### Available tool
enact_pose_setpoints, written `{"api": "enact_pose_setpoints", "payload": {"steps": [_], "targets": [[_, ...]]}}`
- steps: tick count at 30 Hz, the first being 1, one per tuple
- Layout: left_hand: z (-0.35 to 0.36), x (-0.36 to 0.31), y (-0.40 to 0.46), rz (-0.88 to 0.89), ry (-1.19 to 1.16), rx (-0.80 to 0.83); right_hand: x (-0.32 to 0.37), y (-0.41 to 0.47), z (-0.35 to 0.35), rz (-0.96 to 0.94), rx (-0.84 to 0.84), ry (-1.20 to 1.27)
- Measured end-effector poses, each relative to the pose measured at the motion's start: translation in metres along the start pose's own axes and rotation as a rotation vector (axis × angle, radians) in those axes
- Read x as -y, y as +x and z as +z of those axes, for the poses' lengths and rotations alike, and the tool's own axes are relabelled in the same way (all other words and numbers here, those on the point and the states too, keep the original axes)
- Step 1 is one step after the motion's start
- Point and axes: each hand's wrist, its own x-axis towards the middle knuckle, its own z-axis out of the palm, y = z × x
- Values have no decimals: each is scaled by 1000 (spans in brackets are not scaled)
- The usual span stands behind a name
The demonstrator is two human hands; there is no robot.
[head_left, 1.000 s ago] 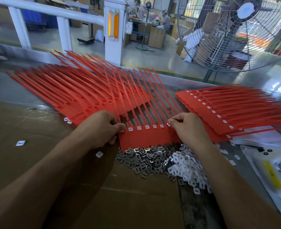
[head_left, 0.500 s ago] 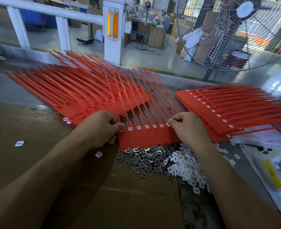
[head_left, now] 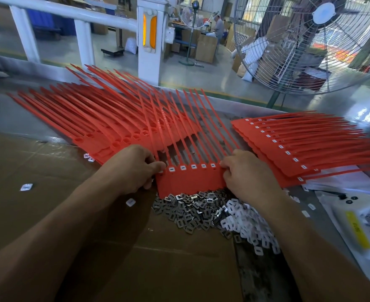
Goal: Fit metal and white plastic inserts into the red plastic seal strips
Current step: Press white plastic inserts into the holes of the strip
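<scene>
A joined row of red seal strips (head_left: 190, 180) lies flat before me, several white inserts showing along its top edge. My left hand (head_left: 134, 168) pinches the row's left end with thumb and curled fingers. My right hand (head_left: 245, 173) grips the right end, fingertips pressing at the last socket. Below the row sits a heap of metal inserts (head_left: 190, 211) and beside it a heap of white plastic inserts (head_left: 248, 227). A fan of red strips with open sockets (head_left: 105, 127) lies at the left. A stack of red strips with white inserts (head_left: 293, 147) lies at the right.
Brown cardboard (head_left: 49, 192) covers the table's near part, with a few stray white inserts (head_left: 26, 187) on it. A white device with a yellow label (head_left: 358, 227) lies at the right edge. A large fan (head_left: 310, 40) and a white railing (head_left: 151, 40) stand beyond the table.
</scene>
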Motion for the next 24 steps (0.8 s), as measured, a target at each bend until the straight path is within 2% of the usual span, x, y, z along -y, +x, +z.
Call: {"api": "enact_pose_setpoints", "payload": {"steps": [3,8,12,17,24], "targets": [[0,0,-1,5,0,-11,0,1,2,25,17,17],[-1,-1,-3,12,8,-17,-25,-7,4,59,74,368],[0,0,-2,14,11,-15,-44,-10,2,53,101,526],[0,1,0,6,12,-10,-60,-16,-6,93,91,554],[-1,0,-1,-13,-4,1,-61,-23,-22,47,261,576]]}}
